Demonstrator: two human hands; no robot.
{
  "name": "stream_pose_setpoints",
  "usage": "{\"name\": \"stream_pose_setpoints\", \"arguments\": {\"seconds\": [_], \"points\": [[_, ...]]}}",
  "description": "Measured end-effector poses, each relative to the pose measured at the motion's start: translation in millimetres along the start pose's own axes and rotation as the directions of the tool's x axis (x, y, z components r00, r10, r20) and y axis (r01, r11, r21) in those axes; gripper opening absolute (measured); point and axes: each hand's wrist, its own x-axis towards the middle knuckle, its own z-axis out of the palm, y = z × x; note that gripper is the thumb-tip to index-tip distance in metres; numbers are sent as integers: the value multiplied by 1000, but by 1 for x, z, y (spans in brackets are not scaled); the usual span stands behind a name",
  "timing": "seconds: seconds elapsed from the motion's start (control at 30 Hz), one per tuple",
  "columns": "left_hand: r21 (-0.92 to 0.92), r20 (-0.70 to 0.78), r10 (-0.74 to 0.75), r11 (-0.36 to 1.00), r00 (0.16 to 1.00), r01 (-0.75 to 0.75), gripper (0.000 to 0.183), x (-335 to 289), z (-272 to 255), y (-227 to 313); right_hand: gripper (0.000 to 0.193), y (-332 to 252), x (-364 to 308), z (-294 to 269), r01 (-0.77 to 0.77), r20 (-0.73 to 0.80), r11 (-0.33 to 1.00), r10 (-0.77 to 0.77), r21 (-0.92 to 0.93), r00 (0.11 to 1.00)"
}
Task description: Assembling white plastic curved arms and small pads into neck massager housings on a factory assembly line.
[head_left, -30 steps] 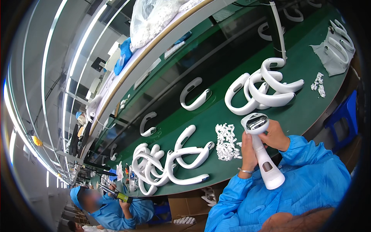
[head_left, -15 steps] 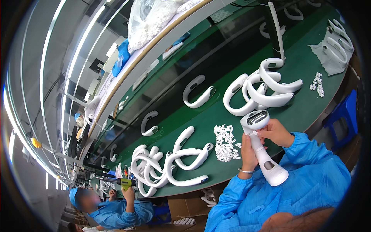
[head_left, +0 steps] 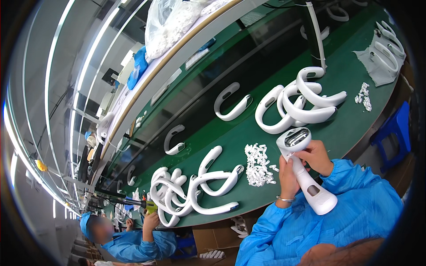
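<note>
In front of my chest I hold a white, curved neck-band device (head_left: 306, 184), seen nearly end-on. Its upper end carries a shiny chrome plate, and a dark oval window shows in its flared lower end. My left hand (head_left: 289, 179) wraps round its left side, thumb up. My right hand (head_left: 316, 156) is closed, its fingertips pressed to the band just below the chrome end; whether they pinch a small part is hidden. Left of my hands lies a pile of small white plastic pieces (head_left: 258, 165). Several more white neck bands (head_left: 306, 108) are stacked just beyond my hands.
Another tangle of neck bands (head_left: 195, 190) lies to the left on the green table (head_left: 230, 144). Single bands (head_left: 230, 106) lie on the dark green conveyor belt. At far left a co-worker (head_left: 137, 241) holds a yellow-green power driver (head_left: 151, 207). A blue stool (head_left: 392, 137) stands at right.
The held band has tilted slightly, its lower end shifting right. Single bands on the belt have moved up and to the right. The co-worker's driver has shifted.
</note>
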Motion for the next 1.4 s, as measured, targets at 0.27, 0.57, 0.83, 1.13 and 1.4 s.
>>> {"name": "stream_pose_setpoints", "arguments": {"seconds": [0.27,0.57,0.83,1.13,1.4], "points": [[63,2,94,994,996,-93,35,-5,-1,5,33,17,6,5,373,-25,925,-375,-74,927],[79,-67,224,972,972,-219,36,-3,-17,-17,21,6,15,-6,374,162,923,-357,-87,920],[303,35,304,905,952,-299,34,-4,-1,-7,31,7,10,-12,489,242,762,-425,-426,872],[163,-120,13,987,993,7,31,5,-7,-1,12,14,13,-28,567,220,663,-535,-488,816],[186,-180,-44,980,983,78,22,22,15,9,10,71,37,-114,462,292,171,-577,-870,763]]}}
